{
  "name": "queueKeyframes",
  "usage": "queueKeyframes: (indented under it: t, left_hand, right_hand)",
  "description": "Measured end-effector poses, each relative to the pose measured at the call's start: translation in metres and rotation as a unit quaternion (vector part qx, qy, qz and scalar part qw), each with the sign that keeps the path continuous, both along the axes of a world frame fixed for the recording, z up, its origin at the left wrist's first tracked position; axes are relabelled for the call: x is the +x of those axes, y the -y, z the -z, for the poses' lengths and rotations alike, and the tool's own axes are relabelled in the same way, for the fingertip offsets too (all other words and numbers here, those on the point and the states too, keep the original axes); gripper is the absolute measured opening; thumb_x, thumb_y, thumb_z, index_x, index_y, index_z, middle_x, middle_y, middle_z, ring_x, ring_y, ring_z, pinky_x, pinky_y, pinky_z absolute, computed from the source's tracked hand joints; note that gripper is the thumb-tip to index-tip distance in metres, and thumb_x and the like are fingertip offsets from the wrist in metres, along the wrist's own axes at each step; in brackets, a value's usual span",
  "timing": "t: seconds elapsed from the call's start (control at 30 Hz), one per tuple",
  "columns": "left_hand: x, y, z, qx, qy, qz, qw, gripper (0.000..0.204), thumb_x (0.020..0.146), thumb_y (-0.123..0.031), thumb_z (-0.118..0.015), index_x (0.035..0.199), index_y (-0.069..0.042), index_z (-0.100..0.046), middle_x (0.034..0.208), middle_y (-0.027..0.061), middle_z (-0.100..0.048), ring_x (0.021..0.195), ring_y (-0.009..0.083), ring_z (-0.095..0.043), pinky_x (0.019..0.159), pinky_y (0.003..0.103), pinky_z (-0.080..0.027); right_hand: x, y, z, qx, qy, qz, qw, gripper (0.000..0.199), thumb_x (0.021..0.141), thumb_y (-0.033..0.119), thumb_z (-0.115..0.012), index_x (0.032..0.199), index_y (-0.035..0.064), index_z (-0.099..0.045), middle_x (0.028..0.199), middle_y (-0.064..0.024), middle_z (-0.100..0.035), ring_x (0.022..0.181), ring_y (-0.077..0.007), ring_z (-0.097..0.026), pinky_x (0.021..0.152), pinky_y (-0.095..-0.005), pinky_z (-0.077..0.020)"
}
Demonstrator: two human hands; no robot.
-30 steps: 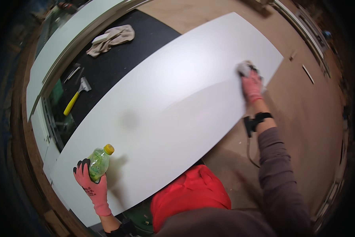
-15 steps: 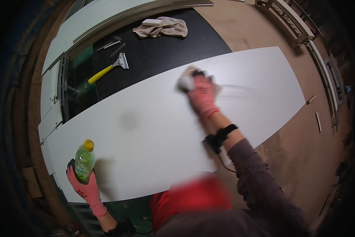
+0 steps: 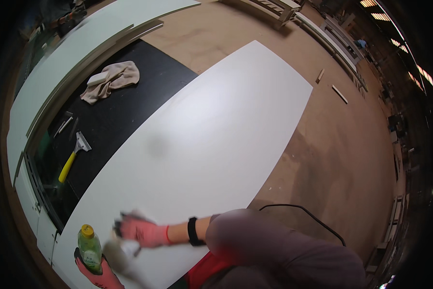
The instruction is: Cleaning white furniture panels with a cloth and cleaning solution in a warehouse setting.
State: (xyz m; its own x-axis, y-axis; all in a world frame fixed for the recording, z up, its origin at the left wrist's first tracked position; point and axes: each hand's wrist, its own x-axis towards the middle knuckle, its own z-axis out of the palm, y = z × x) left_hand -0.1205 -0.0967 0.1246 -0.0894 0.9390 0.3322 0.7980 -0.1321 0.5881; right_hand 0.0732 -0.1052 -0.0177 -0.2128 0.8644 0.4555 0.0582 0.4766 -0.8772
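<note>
In my left hand (image 3: 100,278), gloved in pink and black, is a clear bottle (image 3: 90,251) of green liquid with a yellow cap, upright at the near left of a long white panel (image 3: 197,139). My right hand (image 3: 138,230), in a matching glove and smeared by motion, presses a beige cloth (image 3: 114,255) against the panel close to the bottle. Something white shows beside the cloth, too blurred to name. A scraper (image 3: 71,161) with a yellow handle lies on the black surface left of the panel.
A second beige cloth (image 3: 122,76) with a white block (image 3: 97,79) on it rests on the black surface (image 3: 149,67). More white panels (image 3: 88,45) are stacked at the far left. Wood strips (image 3: 339,94) lie on the brown floor at right. A black cable (image 3: 303,208) loops by my right arm.
My right hand has swept the cloth from the far middle of the panel toward me and left, near the bottle. The view has turned rightward; my left hand still grips the bottle.
</note>
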Motion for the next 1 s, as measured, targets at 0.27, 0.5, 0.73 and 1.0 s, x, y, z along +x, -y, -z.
queueKeyframes:
  t: [0.27, 0.5, 0.73, 1.0]
  left_hand:
    - [0.111, 0.017, -0.004, 0.001, -0.035, 0.095, 0.995, 0.065, 0.068, 0.007, -0.06, 0.129, 0.0, -0.041, 0.131, 0.0135, -0.045, 0.12, 0.0259, -0.043, 0.102, 0.036, -0.032]
    - [0.197, 0.031, -0.007, -0.042, -0.061, 0.094, 0.993, 0.063, 0.069, 0.005, -0.062, 0.129, 0.0, -0.041, 0.13, 0.0138, -0.046, 0.12, 0.0267, -0.043, 0.103, 0.037, -0.031]
    - [0.317, 0.032, -0.014, -0.016, -0.048, 0.211, 0.976, 0.064, 0.069, 0.004, -0.063, 0.128, 0.001, -0.041, 0.131, 0.0143, -0.045, 0.123, 0.0274, -0.041, 0.104, 0.037, -0.03]
    - [0.404, 0.04, -0.021, 0.05, -0.109, 0.403, 0.907, 0.062, 0.064, 0.002, -0.067, 0.122, -0.001, -0.045, 0.126, 0.0125, -0.049, 0.121, 0.0357, -0.039, 0.105, 0.048, -0.028]
  right_hand:
    - [0.476, -0.007, -0.036, -0.27, 0.484, 0.585, 0.592, 0.061, 0.078, 0.042, -0.056, 0.129, 0.0097, -0.045, 0.128, -0.0107, -0.048, 0.123, -0.0262, -0.04, 0.108, -0.0461, -0.0184]
    - [0.595, 0.168, -0.036, -0.391, 0.464, 0.643, 0.467, 0.06, 0.084, 0.04, -0.05, 0.133, 0.0076, -0.04, 0.139, -0.0123, -0.039, 0.131, -0.028, -0.031, 0.109, -0.0482, -0.0166]
    - [0.289, 0.2, -0.015, -0.033, 0.208, 0.056, 0.976, 0.04, 0.081, 0.033, -0.06, 0.102, 0.0006, -0.052, 0.113, -0.0163, -0.053, 0.114, -0.0307, -0.046, 0.107, -0.0482, -0.0236]
    - [0.266, 0.157, -0.018, 0.08, 0.263, 0.13, 0.953, 0.087, 0.055, 0.058, -0.07, 0.117, 0.0007, -0.051, 0.125, -0.0167, -0.048, 0.124, -0.0354, -0.036, 0.109, -0.0557, -0.0158]
